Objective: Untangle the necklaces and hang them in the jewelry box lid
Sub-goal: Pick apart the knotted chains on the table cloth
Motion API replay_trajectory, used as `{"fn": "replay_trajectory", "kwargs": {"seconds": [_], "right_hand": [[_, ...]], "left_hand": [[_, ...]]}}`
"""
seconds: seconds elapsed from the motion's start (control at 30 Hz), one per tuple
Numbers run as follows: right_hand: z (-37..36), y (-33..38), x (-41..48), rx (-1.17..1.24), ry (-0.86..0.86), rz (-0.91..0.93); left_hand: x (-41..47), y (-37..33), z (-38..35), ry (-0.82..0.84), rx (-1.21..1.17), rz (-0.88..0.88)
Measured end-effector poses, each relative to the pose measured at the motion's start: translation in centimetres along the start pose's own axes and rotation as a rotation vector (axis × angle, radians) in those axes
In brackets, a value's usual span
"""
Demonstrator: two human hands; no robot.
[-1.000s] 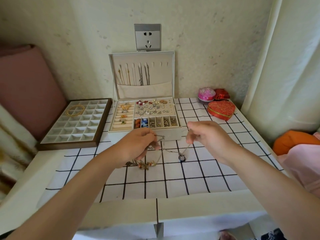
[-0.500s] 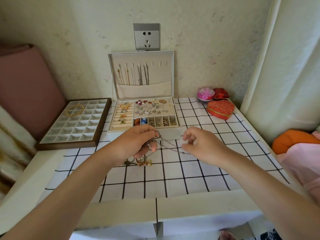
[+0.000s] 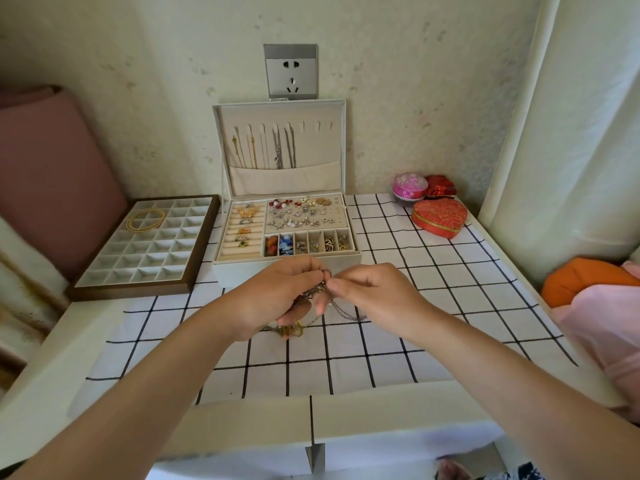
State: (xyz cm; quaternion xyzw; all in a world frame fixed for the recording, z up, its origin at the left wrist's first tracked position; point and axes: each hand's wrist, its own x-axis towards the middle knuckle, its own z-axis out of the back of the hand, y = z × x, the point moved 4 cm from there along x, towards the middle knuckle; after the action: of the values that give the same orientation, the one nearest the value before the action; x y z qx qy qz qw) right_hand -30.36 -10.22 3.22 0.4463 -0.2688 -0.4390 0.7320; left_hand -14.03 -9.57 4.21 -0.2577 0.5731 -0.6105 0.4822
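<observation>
Already hung: several chains (image 3: pixel 277 147) hang on the hook row of the jewelry box lid (image 3: pixel 332 147), gold ones to the left and silver ones to the right. I judge this part done.
Free hooks: the end hooks (image 3: pixel 318 125) at the right of the row carry nothing.
Left to do: the tangle (image 3: pixel 317 289) is not yet separated. I judge the task partly done, with each remaining strand to be freed and hung.
Tangle location: it is between my two hands, above the checked cloth (image 3: pixel 433 271) on the counter (image 3: pixel 242 420), just in front of the box base (image 3: pixel 242 271).
Left hand (image 3: pixel 273 299): my fingers (image 3: pixel 301 270) are curled round the bulk of the tangle and hold it.
Right hand (image 3: pixel 381 299): thumb and forefinger are closed in a pinch on one strand at the top of the tangle. The rest are loosely curled.
Tangle long axis: it runs from the pinch point down and toward me to a gold-and-orange cluster (image 3: pixel 291 330) at the cloth. I cannot tell whether the cluster touches it.
Loose strand: a silver loop (image 3: pixel 346 315) droops to the right, under my right hand.
Hung chains axis: vertical, with tops on the hooks and lower ends tucked into the lid pocket (image 3: pixel 287 180).
</observation>
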Motion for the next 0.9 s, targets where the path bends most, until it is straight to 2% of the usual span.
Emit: {"fn": "replay_trajectory", "kwargs": {"seconds": [0.1, 0.2, 0.33, 0.4, 0.57, 0.63, 0.77, 0.83, 0.9], "right_hand": [[0.0, 0.1, -0.1, 0.083, -0.008, -0.038], [0.9, -0.3, -0.2, 0.218, -0.123, -0.192], [2.0, -0.8, -0.2, 0.332, -0.192, -0.348], [2.1, -0.9, -0.3, 0.427, -0.203, -0.372], [1.8, -0.3, -0.6, 0.886, -0.172, -0.316], [2.1, -0.3, -0.5, 0.93, -0.18, -0.31], [2.4, -0.9, -0.6, 0.832, -0.105, -0.44], [2.7, -1.2, -0.6, 0.836, -0.19, -0.472], [3.2, -1.6, -0.6, 0.958, -0.366, -0.468]], "left_hand": [[0.0, -0.1, -0.1, -0.003, -0.007, 0.025], [0.1, -0.1, 0.3, -0.057, 0.018, 0.076], [0.1, 0.2, 0.4, -0.108, 0.069, 0.162], [0.2, 0.6, 0.2, -0.114, 0.074, 0.193], [0.2, 0.8, 0.0, -0.147, 0.107, 0.224], [0.2, 0.7, 0.1, -0.152, 0.113, 0.219], [0.1, 1.0, 0.1, -0.158, 0.135, 0.243], [0.1, 1.2, 0.3, -0.173, 0.164, 0.26], [0.1, 1.5, 0.4, -0.182, 0.192, 0.273]]}}
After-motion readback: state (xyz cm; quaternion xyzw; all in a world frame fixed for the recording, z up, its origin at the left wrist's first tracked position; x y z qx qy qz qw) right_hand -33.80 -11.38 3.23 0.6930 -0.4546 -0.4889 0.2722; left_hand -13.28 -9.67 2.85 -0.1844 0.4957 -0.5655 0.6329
